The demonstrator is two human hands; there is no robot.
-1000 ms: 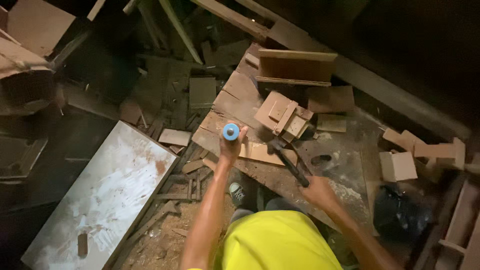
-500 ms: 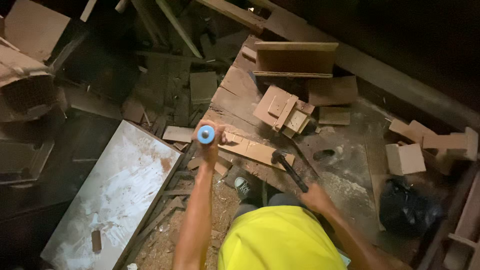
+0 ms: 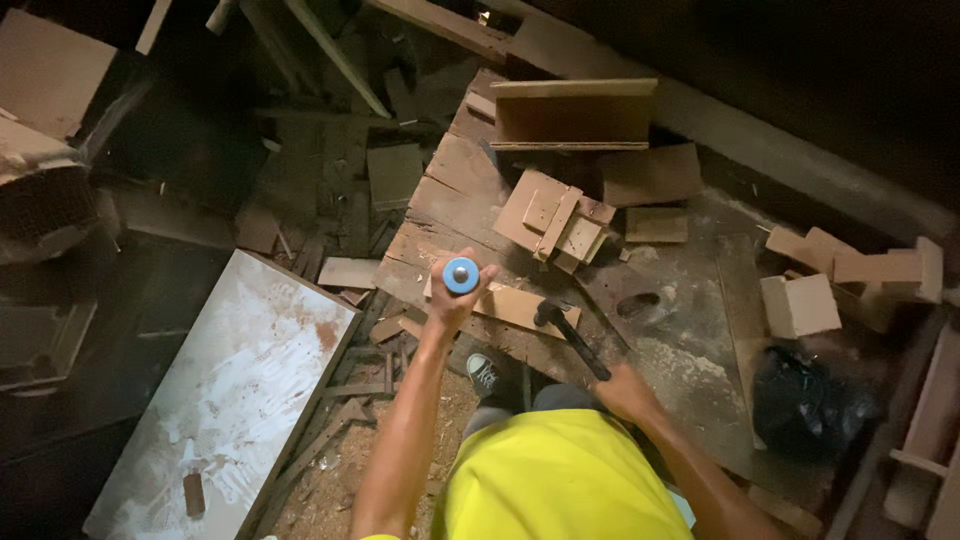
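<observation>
My left hand (image 3: 455,300) is raised in front of me, gripping an upright tool with a round blue handle end (image 3: 461,275); what is below the handle is hidden by my fingers. My right hand (image 3: 622,390) holds a dark hammer (image 3: 570,335) by the handle, its head resting low near a flat wooden strip (image 3: 520,307) on the worn wooden workboard (image 3: 450,180). A small assembly of nailed wood pieces (image 3: 555,220) lies beyond the hammer. My yellow shirt (image 3: 560,480) fills the bottom of the view.
An open wooden box (image 3: 572,113) stands at the board's far end. A white stained panel (image 3: 230,390) lies on the floor at left. Wood blocks (image 3: 800,305) and a black bag (image 3: 805,410) sit at right. Scraps and sawdust cover the floor; my shoe (image 3: 487,375) shows below.
My left hand with the blue-handled tool swung left, then came back toward the middle over the wooden strip. The hammer stayed low in my right hand.
</observation>
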